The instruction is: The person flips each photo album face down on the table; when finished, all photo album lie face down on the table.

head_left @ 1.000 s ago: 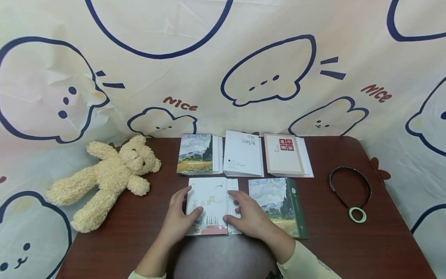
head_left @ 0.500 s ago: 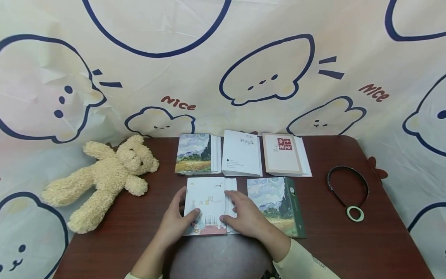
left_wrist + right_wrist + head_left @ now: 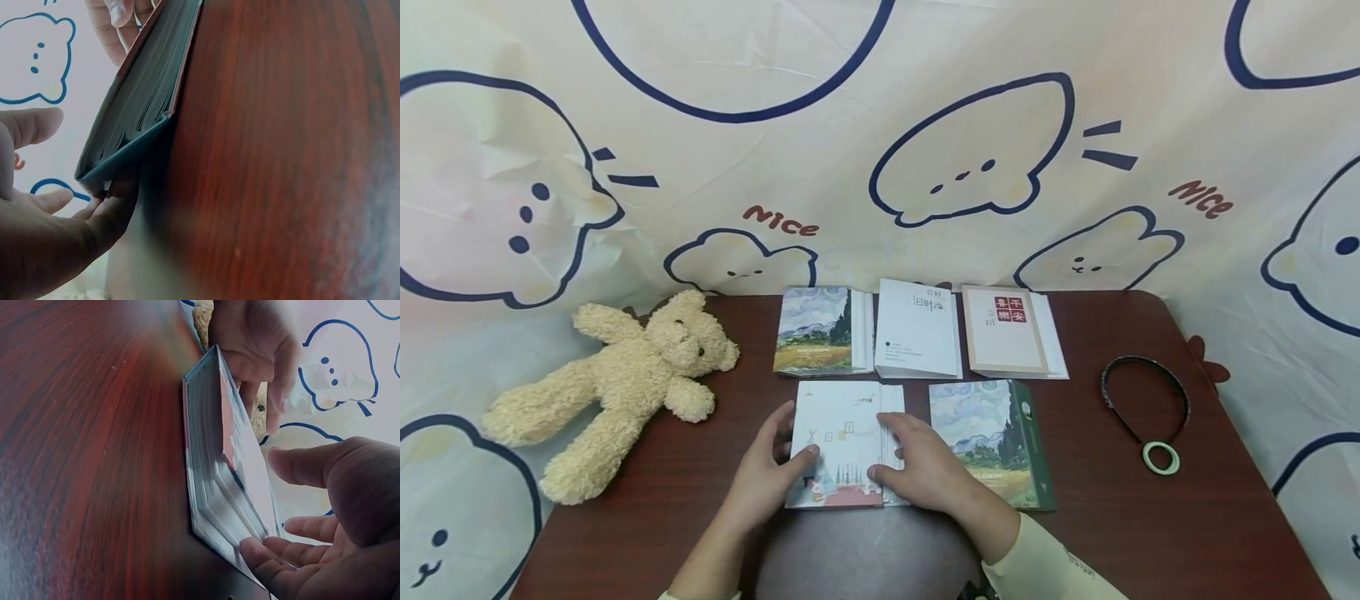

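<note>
Left hand (image 3: pixel 762 479) and right hand (image 3: pixel 925 467), both splayed, touch the white book (image 3: pixel 838 425); green-edged book (image 3: pixel 981 425) right, teddy bear (image 3: pixel 632 375) left.

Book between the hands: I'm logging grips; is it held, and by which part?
No pinch shows; the left hand touches the book at its spine, the right hand at its page edges, seemingly steadying, not gripping.

We see a closed white album (image 3: pixel 848 450), its cover printed pink along the bottom, on the desk (image 3: pixel 1150 533) at lower centre of the head view, pages showing past the cover's right edge.
</note>
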`<state>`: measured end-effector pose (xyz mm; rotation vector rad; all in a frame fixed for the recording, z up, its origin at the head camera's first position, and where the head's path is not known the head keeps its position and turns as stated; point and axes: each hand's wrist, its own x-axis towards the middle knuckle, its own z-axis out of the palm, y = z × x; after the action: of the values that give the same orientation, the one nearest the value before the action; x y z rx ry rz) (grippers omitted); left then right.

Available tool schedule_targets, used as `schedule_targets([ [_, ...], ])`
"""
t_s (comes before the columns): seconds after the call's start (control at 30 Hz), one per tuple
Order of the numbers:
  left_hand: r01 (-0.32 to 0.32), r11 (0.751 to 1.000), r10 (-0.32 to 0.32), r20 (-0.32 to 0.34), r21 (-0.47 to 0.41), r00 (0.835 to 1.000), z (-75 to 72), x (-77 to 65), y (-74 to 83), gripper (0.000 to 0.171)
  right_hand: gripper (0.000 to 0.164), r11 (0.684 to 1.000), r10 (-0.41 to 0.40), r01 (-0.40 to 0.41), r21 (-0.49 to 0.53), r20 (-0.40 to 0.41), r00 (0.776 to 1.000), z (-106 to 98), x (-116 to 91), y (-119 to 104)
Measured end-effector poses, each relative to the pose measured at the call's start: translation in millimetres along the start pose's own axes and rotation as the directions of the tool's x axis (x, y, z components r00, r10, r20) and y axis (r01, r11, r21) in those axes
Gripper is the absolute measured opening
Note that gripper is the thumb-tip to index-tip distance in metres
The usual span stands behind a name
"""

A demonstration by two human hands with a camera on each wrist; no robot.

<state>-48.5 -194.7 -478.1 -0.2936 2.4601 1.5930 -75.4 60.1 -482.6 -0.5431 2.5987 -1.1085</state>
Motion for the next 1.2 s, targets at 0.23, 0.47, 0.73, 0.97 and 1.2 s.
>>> schedule_targets([
  [0.23, 0.004, 1.000, -0.004, 0.000, 0.012, 1.000, -6.7, -1.9, -1.9, 0.079, 0.072, 1.000, 0.001, -0.001, 0.021, 0.012, 1.000, 3, 2, -2],
  [0.47, -0.003, 1.000, 0.003, 0.008, -0.028, 1.000, -13.9, -4.6, -0.4, 0.077, 0.072, 0.999, 0.001, -0.002, 0.042, 0.023, 1.000, 5, 3, 0],
  [0.73, -0.054, 0.997, 0.055, 0.023, -0.061, 0.998, -23.8, -9.0, 5.0, 0.070, 0.074, 0.995, -0.005, 0.001, 0.098, 0.034, 0.999, 5, 2, -1],
  [0.97, -0.094, 0.984, 0.106, 0.073, -0.154, 0.992, -30.8, -12.5, 8.4, 0.064, 0.073, 0.994, -0.016, 0.011, 0.111, 0.042, 0.999, 5, 2, -3],
  [1.2, -0.161, 0.949, 0.206, 0.146, -0.271, 0.968, -33.2, -14.6, 6.7, 0.056, 0.070, 0.988, -0.027, 0.019, 0.152, 0.051, 0.998, 3, 1, 0],
])
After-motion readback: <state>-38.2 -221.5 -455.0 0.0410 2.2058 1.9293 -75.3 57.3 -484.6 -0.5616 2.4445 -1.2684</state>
